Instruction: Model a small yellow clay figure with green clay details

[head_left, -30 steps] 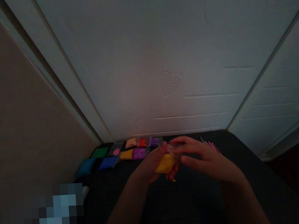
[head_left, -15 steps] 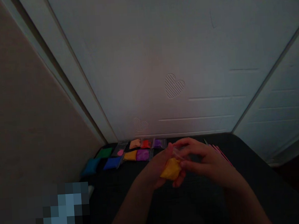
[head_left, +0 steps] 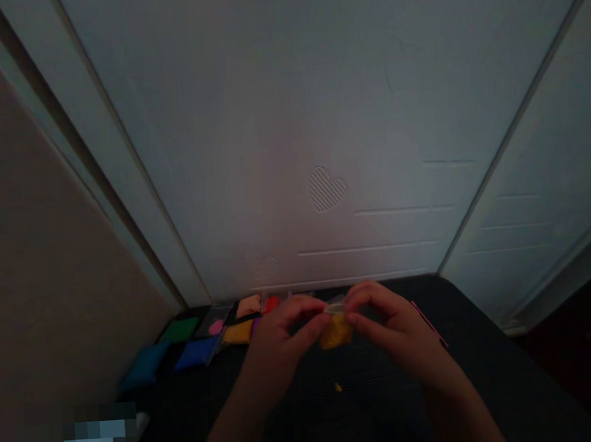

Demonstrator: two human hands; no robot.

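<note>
Dimly, yellow packet [head_left: 335,330] between hands [head_left: 339,320]

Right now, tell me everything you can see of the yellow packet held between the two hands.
The yellow packet is a small clear plastic bag with a soft-looking yellow-orange lump filling its lower part. It hangs above the dark tabletop, its clear top edge pinched between the left hand and the right hand, whose fingertips meet at that strip. A tiny yellow crumb lies on the tabletop below it. The dim light hides finer detail.

Small bag [head_left: 335,330] between left hand [head_left: 277,342] and right hand [head_left: 397,328], pinched at top by both, above the desk [head_left: 485,383]. Row of packets [head_left: 207,333] on desk left of hands. Wall panel [head_left: 321,146] behind hands.
</note>
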